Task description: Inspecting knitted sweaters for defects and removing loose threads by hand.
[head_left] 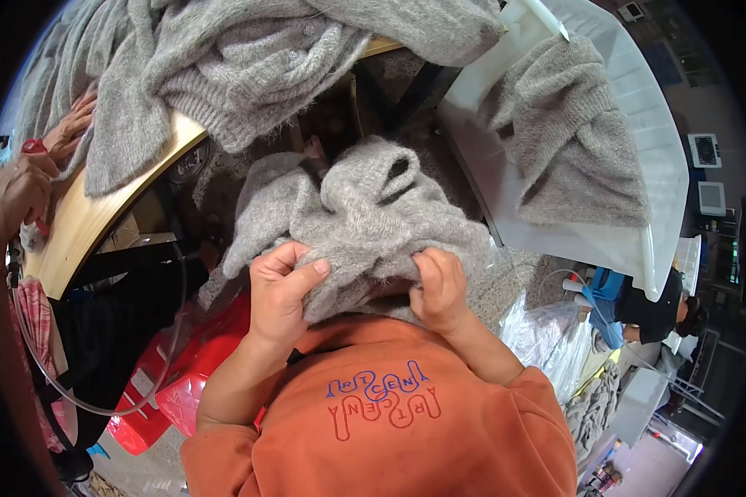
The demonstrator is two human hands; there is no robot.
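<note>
A fuzzy grey knitted sweater (365, 207) lies bunched up in front of my body. My left hand (283, 290) pinches its near edge between thumb and fingers. On the other side my right hand (439, 288) grips the same edge, its fingers curled into the knit. Between my hands the fabric is gathered in folds, and a dark gap shows just below it. The sweater's far part is crumpled, with a small opening near its top. What lies inside the folds is hidden.
More grey knitwear (249, 74) is heaped on a wooden table (141, 195). Another grey knit piece (576, 141) hangs over a white plastic bin (555, 244) at right. A co-worker's hands (33, 182) hold a red-handled tool at far left. A red plastic stool (182, 389) stands below.
</note>
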